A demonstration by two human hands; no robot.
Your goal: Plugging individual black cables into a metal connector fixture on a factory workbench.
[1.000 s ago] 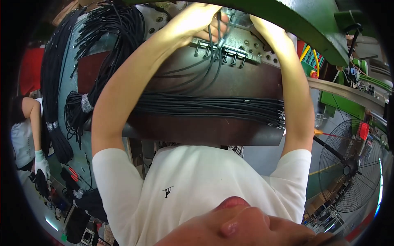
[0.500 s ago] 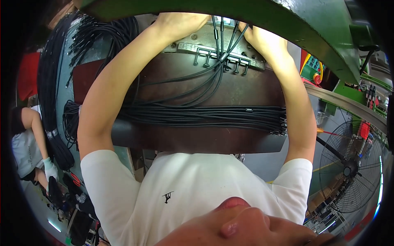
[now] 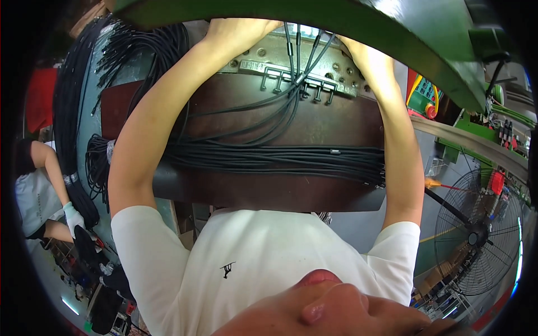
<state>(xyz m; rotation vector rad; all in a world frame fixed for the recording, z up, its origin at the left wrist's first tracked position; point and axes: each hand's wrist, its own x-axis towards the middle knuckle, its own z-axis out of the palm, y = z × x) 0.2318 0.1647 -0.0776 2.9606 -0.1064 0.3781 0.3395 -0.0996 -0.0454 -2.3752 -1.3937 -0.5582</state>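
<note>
Along the counter's near side [image 3: 252,193] lies the bundle [image 3: 269,159]; past it, loose cables [image 3: 290,49] bunch at the pegs [image 3: 319,92] and rise under the green frame [image 3: 314,17]. There the left hand [image 3: 246,26] and right hand [image 3: 361,50] reach in, fingers hidden: I cannot tell either grip. Best, probably, to keep cables uncrossed and fingers clear.

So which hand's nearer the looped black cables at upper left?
Left. Your left hand is to the right of the looped black cables; your right hand is much farther right.
</note>
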